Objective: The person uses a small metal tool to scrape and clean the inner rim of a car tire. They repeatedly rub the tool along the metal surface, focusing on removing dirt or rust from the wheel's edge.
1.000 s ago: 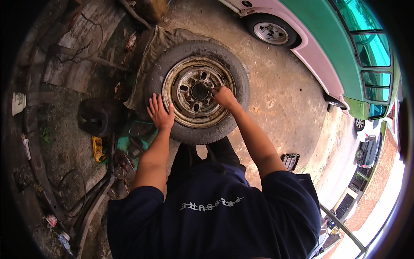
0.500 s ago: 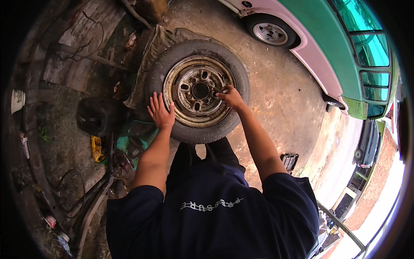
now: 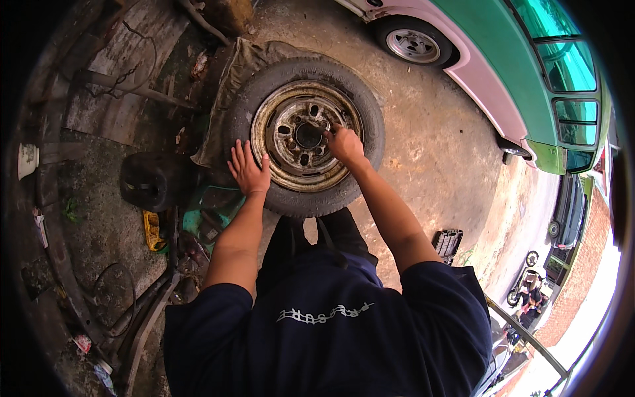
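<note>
Two hands on a wheel lying flat before the person's legs.
The left hand [image 3: 250, 173] rests, fingers spread, across tyre [image 3: 304, 70] and rim [image 3: 269, 119]; the right hand [image 3: 346, 147] curls, fingers together, just right of the dark centre hole [image 3: 308, 136], and I cannot tell what it grips. Cloth [image 3: 254, 58] shows at the tyre's upper left, bare floor [image 3: 423, 139] to its right, a green-and-pink vehicle [image 3: 479, 76] well apart.

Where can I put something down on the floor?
On the bare concrete right of the tyre, between it, the green-and-pink vehicle and the black tray-like thing. The left is crowded: black container, yellow plastic thing, metal bars.
</note>
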Demonstrator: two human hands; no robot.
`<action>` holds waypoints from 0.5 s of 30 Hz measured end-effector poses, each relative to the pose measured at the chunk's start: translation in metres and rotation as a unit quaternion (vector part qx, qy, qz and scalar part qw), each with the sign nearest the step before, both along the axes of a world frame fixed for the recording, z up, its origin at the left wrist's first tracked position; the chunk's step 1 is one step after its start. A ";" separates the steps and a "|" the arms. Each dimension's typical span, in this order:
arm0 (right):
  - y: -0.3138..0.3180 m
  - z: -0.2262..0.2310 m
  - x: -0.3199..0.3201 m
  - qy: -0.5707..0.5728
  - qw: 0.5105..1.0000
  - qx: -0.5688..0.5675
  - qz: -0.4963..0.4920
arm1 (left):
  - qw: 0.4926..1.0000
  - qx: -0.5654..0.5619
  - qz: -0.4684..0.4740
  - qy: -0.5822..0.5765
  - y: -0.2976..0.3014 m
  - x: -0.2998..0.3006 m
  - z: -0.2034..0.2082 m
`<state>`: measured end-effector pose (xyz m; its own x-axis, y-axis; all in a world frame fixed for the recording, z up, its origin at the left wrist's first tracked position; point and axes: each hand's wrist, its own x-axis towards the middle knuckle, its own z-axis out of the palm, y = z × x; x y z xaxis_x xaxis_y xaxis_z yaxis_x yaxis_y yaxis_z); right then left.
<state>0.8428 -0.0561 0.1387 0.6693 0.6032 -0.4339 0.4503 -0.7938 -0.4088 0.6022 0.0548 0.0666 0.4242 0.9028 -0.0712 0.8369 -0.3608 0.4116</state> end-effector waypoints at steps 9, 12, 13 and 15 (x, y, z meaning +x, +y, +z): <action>-0.006 -0.010 0.017 0.124 0.987 0.023 -0.103 | 1.000 -0.011 -0.001 0.004 0.001 -0.002 0.000; -0.013 -0.017 0.018 0.153 0.977 0.044 -0.142 | 1.000 -0.005 -0.003 -0.002 0.001 -0.002 -0.002; -0.015 -0.020 0.017 0.161 0.974 0.045 -0.151 | 1.000 0.004 -0.005 -0.007 0.000 -0.003 -0.002; -0.021 -0.026 0.014 0.184 0.965 0.051 -0.180 | 1.000 0.004 -0.004 -0.002 0.000 -0.003 -0.004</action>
